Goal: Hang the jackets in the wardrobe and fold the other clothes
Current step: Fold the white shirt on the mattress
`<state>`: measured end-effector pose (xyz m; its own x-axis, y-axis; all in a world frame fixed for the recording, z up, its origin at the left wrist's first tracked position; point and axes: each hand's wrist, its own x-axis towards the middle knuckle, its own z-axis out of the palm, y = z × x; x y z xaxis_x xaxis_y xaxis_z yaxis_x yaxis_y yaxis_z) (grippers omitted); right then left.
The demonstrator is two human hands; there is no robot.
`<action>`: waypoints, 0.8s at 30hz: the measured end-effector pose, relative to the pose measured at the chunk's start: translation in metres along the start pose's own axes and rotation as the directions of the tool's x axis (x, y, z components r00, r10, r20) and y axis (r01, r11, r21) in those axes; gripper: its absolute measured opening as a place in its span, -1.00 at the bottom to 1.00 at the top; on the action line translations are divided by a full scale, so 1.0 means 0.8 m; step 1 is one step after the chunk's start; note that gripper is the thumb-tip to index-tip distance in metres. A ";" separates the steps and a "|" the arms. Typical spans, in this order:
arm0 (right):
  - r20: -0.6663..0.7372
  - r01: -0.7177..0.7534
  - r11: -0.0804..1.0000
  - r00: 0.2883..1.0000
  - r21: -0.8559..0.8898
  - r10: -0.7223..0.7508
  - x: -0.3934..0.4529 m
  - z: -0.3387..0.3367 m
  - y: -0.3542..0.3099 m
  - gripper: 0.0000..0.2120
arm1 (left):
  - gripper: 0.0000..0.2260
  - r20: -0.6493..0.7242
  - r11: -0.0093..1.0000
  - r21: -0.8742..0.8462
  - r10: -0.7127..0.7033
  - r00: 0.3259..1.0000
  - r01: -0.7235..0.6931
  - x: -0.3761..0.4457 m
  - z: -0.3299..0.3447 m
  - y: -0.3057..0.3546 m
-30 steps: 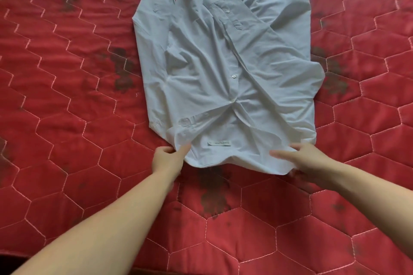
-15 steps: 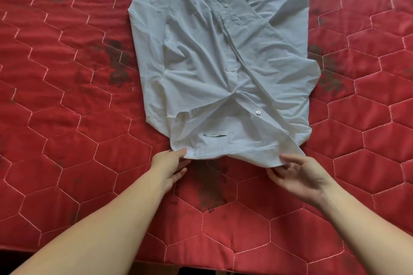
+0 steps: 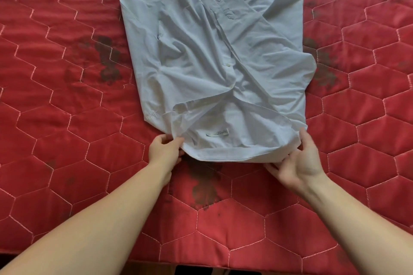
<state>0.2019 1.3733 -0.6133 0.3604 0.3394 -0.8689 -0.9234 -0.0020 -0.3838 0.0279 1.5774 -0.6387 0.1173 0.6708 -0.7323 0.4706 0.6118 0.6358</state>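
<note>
Shirt [image 3: 223, 62] flat on red quilt [image 3: 67, 118], sleeves tucked in. Left hand [image 3: 164, 152] pinches near hem corner; right hand [image 3: 299, 163] pinches other. Risk: uneven lift, loose sleeves spill, fold skews.

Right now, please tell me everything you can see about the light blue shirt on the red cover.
The light blue shirt looks like thin, creased woven cloth with small white buttons. It lies partly folded on the red quilted cover, sleeves laid inward, one cuff at the far left. Near its closest edge a small white label shows. The left hand pinches that edge's left corner; the right hand holds its right corner, thumb on top.
</note>
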 end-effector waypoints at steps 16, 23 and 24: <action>-0.337 0.093 0.689 0.821 -0.718 -0.462 0.007 0.003 0.020 -0.89 | -0.84 -0.056 0.977 0.215 0.002 0.998 0.010 0.001 0.005 -0.003; -0.102 0.013 0.995 0.995 0.097 -0.003 0.004 -0.001 0.015 -0.70 | -0.69 0.107 0.655 0.572 0.538 0.836 -0.494 -0.012 -0.011 -0.018; -0.113 -0.003 0.999 0.994 0.050 0.008 0.005 -0.006 0.020 -0.72 | -0.63 0.174 0.585 0.607 0.561 0.809 -0.537 -0.013 -0.014 -0.020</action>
<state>0.1887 1.3697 -0.6244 0.3653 0.2304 -0.9019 -0.9298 0.0439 -0.3654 0.0095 1.5651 -0.6388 0.5116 0.8129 -0.2783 0.7437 -0.2567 0.6172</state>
